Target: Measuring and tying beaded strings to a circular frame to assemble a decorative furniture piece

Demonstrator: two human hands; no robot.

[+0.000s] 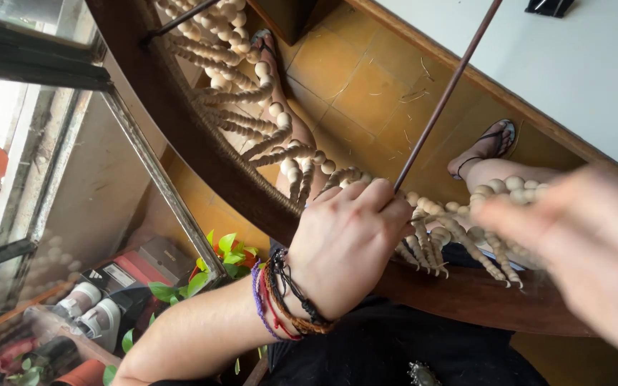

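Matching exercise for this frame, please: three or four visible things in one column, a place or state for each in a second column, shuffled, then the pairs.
1. left hand
2. right hand
3. wooden beads
4. sandal

A. on a foot, on the tiled floor
B. strung in rows across a dark wooden frame
C. blurred, at the right
D. gripping a thin dark rod

Pairs: 1-D, 2-C, 3-B, 4-A

Tiled ochre floor [366, 86] under sandalled feet [484, 146]

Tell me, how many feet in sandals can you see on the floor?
2: one sandalled foot at top, behind the beaded strands; the other sandalled foot right of the thin rod. Neither is fully visible.
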